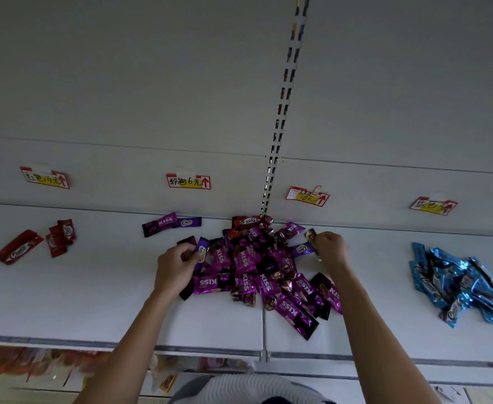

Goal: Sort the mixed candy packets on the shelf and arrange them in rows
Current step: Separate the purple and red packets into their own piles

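One purple packet (202,249) upright, lengthwise.

Four red-bordered price tags hang on the back panel above the shelf's rear edge: one (45,177) toward the left end, one (188,181) left of centre, one (307,196) right of centre, one (433,205) toward the right end. A slotted upright rail (281,118) rises between the middle two. Blurred orange goods (21,360) lie below the front edge.

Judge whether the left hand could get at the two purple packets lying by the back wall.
Probably yes: the purple packets lie apart from the pile, nothing between, though the left hand already holds a packet.
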